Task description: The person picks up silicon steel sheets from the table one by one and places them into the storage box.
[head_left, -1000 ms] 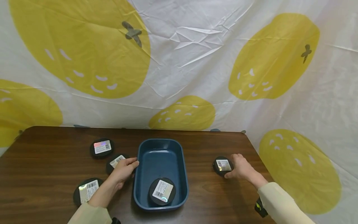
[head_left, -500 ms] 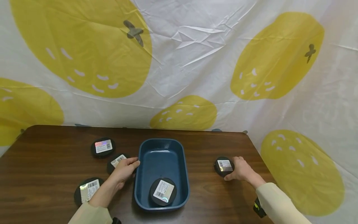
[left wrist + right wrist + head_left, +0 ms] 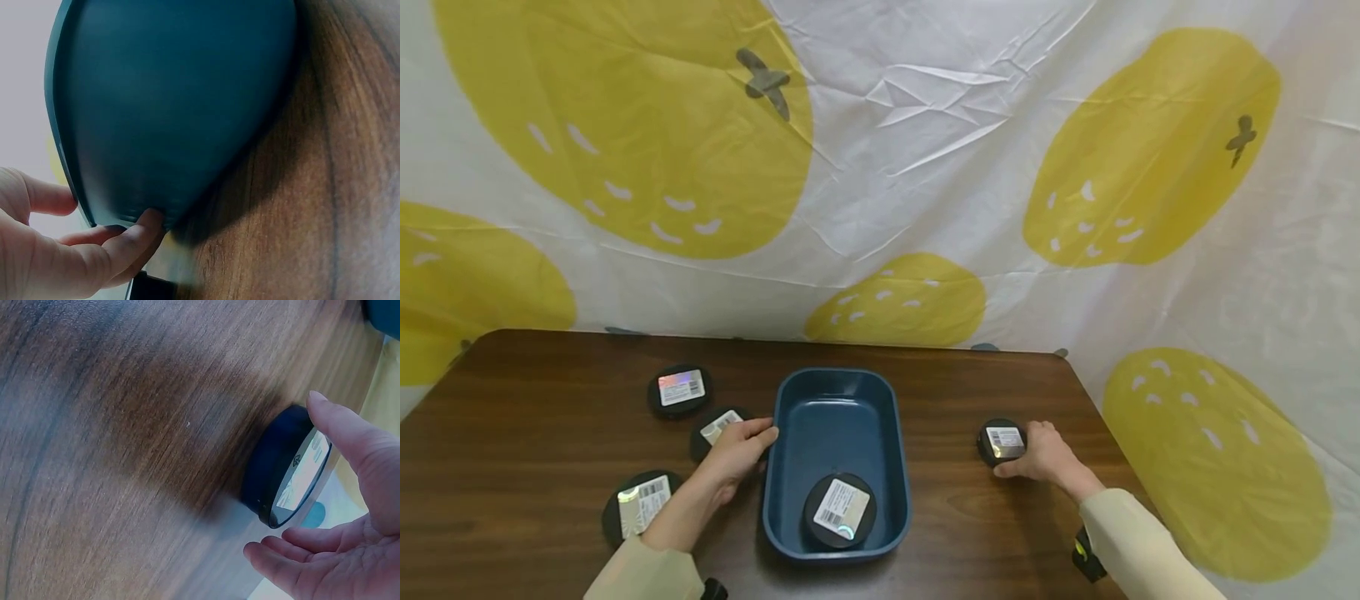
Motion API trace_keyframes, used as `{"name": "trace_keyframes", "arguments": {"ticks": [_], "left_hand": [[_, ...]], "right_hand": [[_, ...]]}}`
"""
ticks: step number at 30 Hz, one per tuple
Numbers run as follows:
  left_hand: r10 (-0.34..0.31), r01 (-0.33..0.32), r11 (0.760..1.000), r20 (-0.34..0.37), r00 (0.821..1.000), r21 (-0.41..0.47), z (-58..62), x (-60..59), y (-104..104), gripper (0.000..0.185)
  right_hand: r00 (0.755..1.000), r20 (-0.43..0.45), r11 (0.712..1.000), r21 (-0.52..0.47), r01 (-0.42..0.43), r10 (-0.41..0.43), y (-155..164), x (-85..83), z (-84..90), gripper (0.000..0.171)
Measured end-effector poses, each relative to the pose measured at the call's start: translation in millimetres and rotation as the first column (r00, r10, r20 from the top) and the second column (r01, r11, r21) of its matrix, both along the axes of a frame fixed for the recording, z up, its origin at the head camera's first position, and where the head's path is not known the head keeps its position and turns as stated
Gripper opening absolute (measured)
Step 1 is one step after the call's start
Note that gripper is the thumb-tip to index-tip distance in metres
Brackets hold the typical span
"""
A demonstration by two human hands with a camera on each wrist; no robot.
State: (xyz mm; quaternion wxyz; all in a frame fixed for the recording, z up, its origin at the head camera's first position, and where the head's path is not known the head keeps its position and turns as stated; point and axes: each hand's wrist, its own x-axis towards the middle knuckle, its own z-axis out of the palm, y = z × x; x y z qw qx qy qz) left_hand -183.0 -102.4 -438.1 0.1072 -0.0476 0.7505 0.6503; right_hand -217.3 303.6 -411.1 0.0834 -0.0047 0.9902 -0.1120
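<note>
Near-L blk round case (image 3: 634, 506) is part-covered by L forearm (image 3: 685, 508), mid-L blk case (image 3: 713, 429) by L hand (image 3: 733, 458). Blue rect. tray (image 3: 835, 429), cut off in L-wrist cam, is pinched at its L rim. R blk case (image 3: 1002, 442) is seen on bench (image 3: 947, 533), betw. loosely spread thumb & fingers (image 3: 275, 562) of R hand (image 3: 1041, 454); thumb contact can't be told.

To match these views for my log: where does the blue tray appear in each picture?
Head: the blue tray, lower middle, slightly left of centre.
Left wrist: it fills the upper middle, left hand at its lower edge.
Right wrist: only a bit, top right corner.
Shared landmark: the brown wooden table.
</note>
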Motion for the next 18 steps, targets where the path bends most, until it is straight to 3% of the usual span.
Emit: {"name": "trace_keyframes", "arguments": {"ticks": [11, 18], "left_hand": [[0.016, -0.016, 1.0, -0.017, 1.0, 0.015, -0.5, 0.2, -0.3, 0.04], [0.02, -0.02, 1.0, -0.004, 1.0, 0.014, -0.2, -0.5, -0.4, 0.04]], "right_hand": [[1.0, 0.001, 1.0, 0.021, -0.022, 0.022, -3.9, -4.8, -4.4, 0.077], [0.998, 0.059, 1.0, -0.007, 0.024, -0.023, -6.9, -9.7, 1.1, 0.072]]}}
